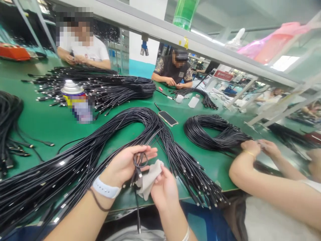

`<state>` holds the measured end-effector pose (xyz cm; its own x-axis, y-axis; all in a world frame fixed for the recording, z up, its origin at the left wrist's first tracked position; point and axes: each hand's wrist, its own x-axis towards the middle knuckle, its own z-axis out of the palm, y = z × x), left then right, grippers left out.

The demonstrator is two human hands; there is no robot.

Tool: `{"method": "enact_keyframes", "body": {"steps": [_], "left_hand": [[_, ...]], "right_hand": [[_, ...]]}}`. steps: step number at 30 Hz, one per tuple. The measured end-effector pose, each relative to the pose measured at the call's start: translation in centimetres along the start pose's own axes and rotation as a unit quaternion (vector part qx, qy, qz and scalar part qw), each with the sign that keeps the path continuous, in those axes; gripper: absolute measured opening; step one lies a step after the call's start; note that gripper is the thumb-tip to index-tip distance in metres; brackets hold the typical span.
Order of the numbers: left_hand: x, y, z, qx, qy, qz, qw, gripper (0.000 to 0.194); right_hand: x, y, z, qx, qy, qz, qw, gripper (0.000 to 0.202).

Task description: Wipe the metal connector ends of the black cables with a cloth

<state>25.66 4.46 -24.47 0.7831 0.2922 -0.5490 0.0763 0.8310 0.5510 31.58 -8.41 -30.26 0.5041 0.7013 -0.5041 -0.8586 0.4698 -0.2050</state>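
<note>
Closest to me, my left hand (pixel 125 164) lies palm up with a looped black cable (pixel 138 161) resting across its half-curled fingers, so that grip is loosely cupped around the loop rather than squeezed tight; a pale watch band (pixel 106 189) circles the wrist. My right hand (pixel 164 189) sits just below and beside it, its grip pinching a small grey cloth (pixel 148 179) that touches the cable's lower end, where the lead hangs down past the desk edge. Just behind both hands, a big bundle of black cables (pixel 100 144) arcs over the green desk (pixel 50 124), its plug ends fanned towards me. To my right, a co-worker's hands (pixel 260 147) meet at a second coiled bundle (pixel 215 132). Farther back lie a dark phone (pixel 168 118) and a spray can (pixel 72 95) near another heap of cables (pixel 105 85). At the far side, two more people sit working on cables.
</note>
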Motion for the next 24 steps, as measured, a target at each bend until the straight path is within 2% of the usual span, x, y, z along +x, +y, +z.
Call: {"method": "enact_keyframes", "body": {"steps": [4,7,9,11,14,15,17,19,21,24], "left_hand": [[0.2,1.0,-0.1,0.071,0.017,0.059,0.996,0.002],[0.6,2.5,-0.2,0.116,0.015,0.064,0.991,0.006],[1.1,4.0,-0.3,0.164,0.024,0.087,0.982,0.009],[1.8,5.7,-0.4,0.223,0.03,0.113,0.968,0.008],[2.6,8.0,-0.4,0.282,0.023,0.113,0.952,0.008],[2.6,8.4,-0.4,0.291,0.019,0.106,0.951,0.008],[2.3,8.7,-0.2,0.301,0.015,0.087,0.949,0.009],[1.6,8.1,-0.2,0.283,0.002,0.046,0.958,0.011],[0.9,6.7,-0.5,0.223,-0.025,-0.013,0.974,0.013],[0.3,3.9,-1.8,0.126,-0.061,-0.052,0.989,0.014]], "right_hand": [[-1.3,-1.6,-0.4,-0.026,-0.047,-0.066,0.996,0.028],[-2.9,-2.7,-0.9,-0.094,-0.093,-0.074,0.988,0.019],[-3.5,-2.5,-1.1,-0.185,-0.143,-0.05,0.971,0.019],[-3.5,-1.6,-1.0,-0.305,-0.215,0.018,0.927,0.025],[-2.1,0.7,0.2,-0.469,-0.317,0.146,0.811,0.037],[-1.4,1.5,0.9,-0.503,-0.34,0.165,0.777,0.039],[0.0,2.8,2.4,-0.55,-0.368,0.163,0.732,0.04],[0.8,3.4,3.9,-0.593,-0.385,0.14,0.693,0.039],[0.6,3.1,4.8,-0.632,-0.404,0.144,0.646,0.036],[-0.5,1.3,4.2,-0.653,-0.444,0.171,0.589,0.036]]}}
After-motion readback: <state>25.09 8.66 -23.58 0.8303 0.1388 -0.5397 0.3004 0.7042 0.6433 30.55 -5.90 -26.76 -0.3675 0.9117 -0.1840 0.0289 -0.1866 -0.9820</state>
